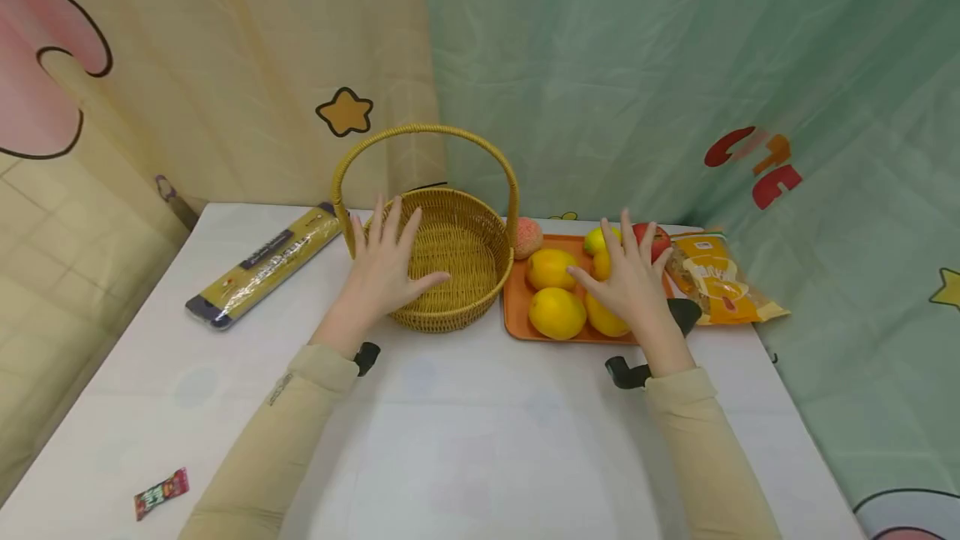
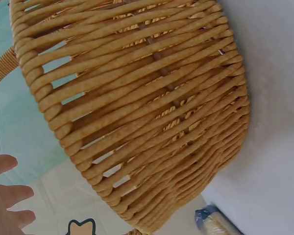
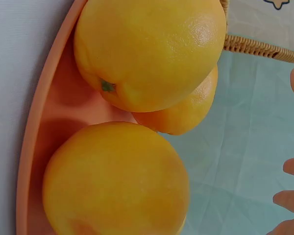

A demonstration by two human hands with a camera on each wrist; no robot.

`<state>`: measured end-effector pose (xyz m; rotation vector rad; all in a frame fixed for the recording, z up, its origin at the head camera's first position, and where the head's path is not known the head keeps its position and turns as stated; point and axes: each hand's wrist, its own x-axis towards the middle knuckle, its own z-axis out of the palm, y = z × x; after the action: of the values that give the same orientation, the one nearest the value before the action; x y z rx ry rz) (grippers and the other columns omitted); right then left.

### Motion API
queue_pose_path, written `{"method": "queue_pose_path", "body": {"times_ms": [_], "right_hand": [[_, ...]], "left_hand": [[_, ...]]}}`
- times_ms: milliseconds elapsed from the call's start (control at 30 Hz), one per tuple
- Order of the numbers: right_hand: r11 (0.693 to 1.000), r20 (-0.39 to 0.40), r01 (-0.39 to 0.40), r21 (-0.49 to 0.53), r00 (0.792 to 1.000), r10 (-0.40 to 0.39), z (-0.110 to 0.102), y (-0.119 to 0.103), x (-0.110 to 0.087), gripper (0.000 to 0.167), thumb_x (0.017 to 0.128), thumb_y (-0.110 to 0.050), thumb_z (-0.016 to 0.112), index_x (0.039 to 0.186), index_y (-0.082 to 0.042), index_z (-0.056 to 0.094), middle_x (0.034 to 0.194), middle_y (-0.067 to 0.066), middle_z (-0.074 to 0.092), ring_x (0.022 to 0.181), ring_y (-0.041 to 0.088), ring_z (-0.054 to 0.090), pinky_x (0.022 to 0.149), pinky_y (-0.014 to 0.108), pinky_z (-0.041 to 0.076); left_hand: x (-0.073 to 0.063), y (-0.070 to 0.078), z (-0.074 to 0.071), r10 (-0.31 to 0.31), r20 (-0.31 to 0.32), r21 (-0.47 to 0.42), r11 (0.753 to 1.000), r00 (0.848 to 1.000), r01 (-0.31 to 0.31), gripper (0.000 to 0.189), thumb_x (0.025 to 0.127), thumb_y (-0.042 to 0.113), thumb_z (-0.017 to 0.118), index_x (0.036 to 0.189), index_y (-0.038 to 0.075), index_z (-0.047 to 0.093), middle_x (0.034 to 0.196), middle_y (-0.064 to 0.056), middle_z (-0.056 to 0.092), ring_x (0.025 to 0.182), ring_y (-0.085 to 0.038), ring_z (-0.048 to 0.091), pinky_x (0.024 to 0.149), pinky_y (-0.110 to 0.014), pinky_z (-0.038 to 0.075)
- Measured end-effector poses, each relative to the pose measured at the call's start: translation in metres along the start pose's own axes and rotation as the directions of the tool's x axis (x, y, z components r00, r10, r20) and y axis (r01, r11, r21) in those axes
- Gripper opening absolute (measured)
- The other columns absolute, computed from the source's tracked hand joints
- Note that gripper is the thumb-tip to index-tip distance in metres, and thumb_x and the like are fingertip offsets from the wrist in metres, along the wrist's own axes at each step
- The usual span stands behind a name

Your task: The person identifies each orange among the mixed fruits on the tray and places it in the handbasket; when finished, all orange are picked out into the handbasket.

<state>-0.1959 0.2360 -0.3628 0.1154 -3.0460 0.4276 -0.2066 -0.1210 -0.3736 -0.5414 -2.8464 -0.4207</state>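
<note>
With fingers spread, my left hand hovers over the near left rim of a woven wicker basket, whose tall handle arches up. No item shows inside the basket. My right hand, fingers also spread, is above an orange tray of fruit and holds nothing. In the tray lie several yellow-orange fruits, a yellow-green lemon-like fruit and a red apple-like fruit, partly behind my fingers. A pink round fruit sits at the tray's back left corner. The right wrist view shows two large yellow fruits up close.
Left of the basket lies a long yellow noodle-like packet. An orange-and-clear snack bag is right of the tray. A small red wrapped snack lies at the table's front left. Curtains hang behind the white table.
</note>
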Motion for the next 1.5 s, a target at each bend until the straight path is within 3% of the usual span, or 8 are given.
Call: {"method": "queue_pose_path", "body": {"times_ms": [267, 533, 767, 1033, 1167, 1300, 1433, 1500], "right_hand": [[0.999, -0.016, -0.001, 0.054, 1.0, 0.002, 0.005, 0.007, -0.01, 0.097, 0.089, -0.068, 0.054, 0.158, -0.009, 0.019, 0.166, 0.016, -0.004, 0.146, 0.053, -0.013, 0.11, 0.082, -0.008], [0.993, -0.045, -0.029, 0.117, 0.998, 0.034, 0.012, 0.014, -0.023, 0.094, 0.089, -0.061, 0.061, 0.156, -0.006, 0.022, 0.165, 0.019, 0.004, 0.147, 0.053, -0.007, 0.111, 0.082, -0.003], [0.988, -0.041, -0.048, 0.15, 0.998, 0.055, 0.02, 0.022, -0.033, 0.094, 0.089, -0.062, 0.059, 0.156, -0.006, 0.023, 0.164, 0.022, 0.009, 0.146, 0.056, 0.001, 0.114, 0.079, 0.003], [0.974, -0.038, -0.098, 0.204, 0.993, 0.108, 0.029, 0.027, -0.045, 0.09, 0.092, -0.058, 0.059, 0.155, -0.004, 0.025, 0.161, 0.025, 0.017, 0.143, 0.051, 0.024, 0.116, 0.072, 0.023], [0.957, -0.04, -0.144, 0.252, 0.987, 0.158, 0.035, 0.029, -0.048, 0.089, 0.092, -0.059, 0.058, 0.153, -0.002, 0.027, 0.158, 0.026, 0.024, 0.14, 0.049, 0.031, 0.116, 0.068, 0.029], [0.927, -0.026, -0.195, 0.32, 0.977, 0.214, 0.04, 0.03, -0.049, 0.088, 0.092, -0.057, 0.059, 0.152, 0.0, 0.028, 0.154, 0.027, 0.028, 0.139, 0.046, 0.033, 0.117, 0.065, 0.029], [0.894, 0.011, -0.255, 0.369, 0.963, 0.27, 0.045, 0.032, -0.048, 0.086, 0.092, -0.052, 0.061, 0.152, 0.0, 0.028, 0.153, 0.028, 0.028, 0.138, 0.045, 0.032, 0.118, 0.064, 0.028], [0.88, 0.024, -0.274, 0.388, 0.957, 0.288, 0.048, 0.033, -0.048, 0.084, 0.093, -0.05, 0.062, 0.152, -0.001, 0.028, 0.152, 0.027, 0.029, 0.138, 0.044, 0.032, 0.119, 0.063, 0.028]], "left_hand": [[-0.01, -0.006, 0.002, -0.004, -0.018, -0.044, 0.999, 1.0, 0.003, 0.105, 0.084, 0.065, 0.065, 0.156, 0.004, 0.02, 0.163, -0.025, 0.005, 0.151, -0.042, -0.006, 0.121, -0.069, -0.002], [-0.028, -0.015, 0.003, -0.015, -0.076, -0.083, 0.997, 0.997, 0.009, 0.099, 0.086, 0.054, 0.07, 0.155, 0.001, 0.022, 0.161, -0.026, 0.013, 0.15, -0.045, 0.007, 0.12, -0.069, 0.016], [-0.044, -0.021, 0.005, -0.036, -0.13, -0.146, 0.989, 0.991, 0.017, 0.094, 0.088, 0.053, 0.068, 0.154, 0.001, 0.026, 0.159, -0.028, 0.02, 0.147, -0.048, 0.016, 0.12, -0.066, 0.021], [-0.058, -0.02, 0.011, -0.145, -0.113, -0.26, 0.959, 0.983, 0.112, 0.079, 0.093, 0.038, 0.067, 0.149, -0.005, 0.032, 0.152, -0.032, 0.028, 0.141, -0.049, 0.024, 0.116, -0.066, 0.029], [-0.062, -0.02, 0.016, -0.261, -0.085, -0.356, 0.909, 0.962, 0.215, 0.074, 0.096, 0.036, 0.062, 0.147, -0.008, 0.032, 0.149, -0.033, 0.03, 0.139, -0.048, 0.027, 0.114, -0.064, 0.034], [-0.063, -0.018, 0.02, -0.388, -0.045, -0.456, 0.828, 0.921, 0.327, 0.073, 0.099, 0.035, 0.058, 0.148, -0.01, 0.027, 0.145, -0.033, 0.03, 0.135, -0.047, 0.034, 0.113, -0.06, 0.038], [-0.061, -0.019, 0.025, -0.5, 0.046, -0.551, 0.709, 0.865, 0.44, 0.074, 0.1, 0.034, 0.056, 0.15, -0.008, 0.021, 0.146, -0.03, 0.031, 0.131, -0.044, 0.041, 0.105, -0.054, 0.048], [-0.059, -0.02, 0.027, -0.533, 0.112, -0.61, 0.629, 0.839, 0.481, 0.074, 0.1, 0.032, 0.056, 0.151, -0.007, 0.019, 0.147, -0.029, 0.031, 0.13, -0.043, 0.043, 0.103, -0.051, 0.051]]}}
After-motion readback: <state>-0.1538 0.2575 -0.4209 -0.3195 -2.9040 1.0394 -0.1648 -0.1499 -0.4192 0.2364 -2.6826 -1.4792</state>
